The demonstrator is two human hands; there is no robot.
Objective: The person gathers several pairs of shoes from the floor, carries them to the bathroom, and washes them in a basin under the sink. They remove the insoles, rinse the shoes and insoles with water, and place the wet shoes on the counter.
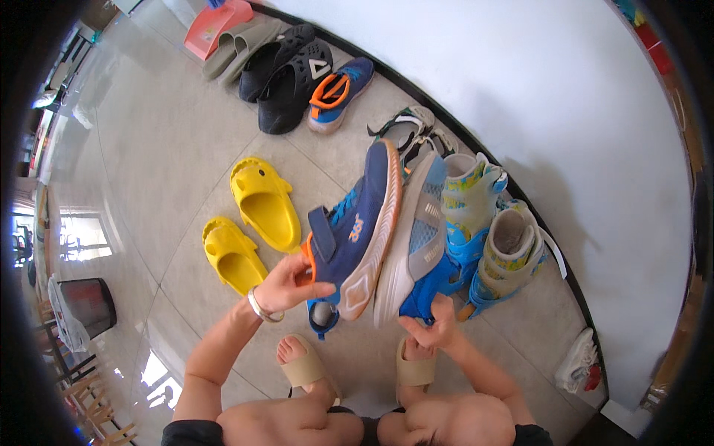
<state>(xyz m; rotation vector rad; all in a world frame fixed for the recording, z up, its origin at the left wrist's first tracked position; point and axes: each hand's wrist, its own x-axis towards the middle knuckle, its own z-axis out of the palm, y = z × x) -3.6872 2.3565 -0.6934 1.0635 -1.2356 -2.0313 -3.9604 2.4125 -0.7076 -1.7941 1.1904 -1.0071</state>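
Note:
My left hand [293, 287] grips the heel of a dark blue sneaker [354, 240] with orange lining and a hook-and-loop strap. Beside it, my right hand [435, 326] pinches the blue heel of a grey and light-blue sneaker [421, 234]. Both shoes are held on their sides above the floor, soles facing each other. Part of another blue shoe [323, 318] shows under the left one. To the left lie two yellow animal-shaped clogs [270, 214]. Patterned high-top footwear with blue lower parts [505, 240] stands to the right, near the wall.
Along the wall [558, 111] are black-and-white sandals [410, 125], a blue and orange sneaker [340, 95], black clogs [290, 89], grey-green slides [240, 50] and a pink dustpan [217, 28]. White shoes [577, 362] lie at lower right. My feet wear beige slides [304, 368].

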